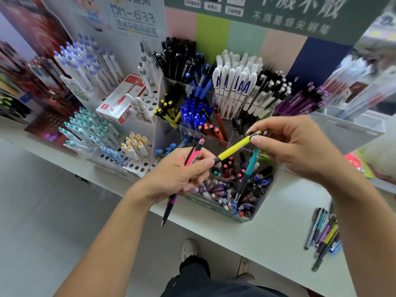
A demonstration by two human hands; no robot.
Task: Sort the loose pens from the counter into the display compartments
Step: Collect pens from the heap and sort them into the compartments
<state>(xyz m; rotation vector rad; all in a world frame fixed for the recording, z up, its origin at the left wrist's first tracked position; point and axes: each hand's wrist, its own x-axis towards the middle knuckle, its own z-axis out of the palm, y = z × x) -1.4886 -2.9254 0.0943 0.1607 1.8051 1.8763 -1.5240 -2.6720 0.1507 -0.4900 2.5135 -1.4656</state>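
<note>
— Two hands are working over the clear acrylic display box [259,209] at the front of the white counter [276,224]. Which step is this?

— Mid-sort, seemingly. The left hand [173,174] is holding a pink-and-black pen [194,152] and a purple-and-black pen [169,207] in curled fingers, while its fingertips are also touching the dark tip of a yellow-barrelled pen [233,150]. The right hand [293,144] is pinching that yellow pen's clicker end and is also gripping a teal pen [249,166].

— How are they lying?

— The yellow pen is spanning between the hands, long axis rising from lower left to upper right. The teal pen is hanging steeply, tip down into the front compartment.

— Next?

— Probably one hand is needing to let go of the yellow pen, then matching it to a compartment. More loose pens [323,234] are waiting on the counter at far right.
</note>
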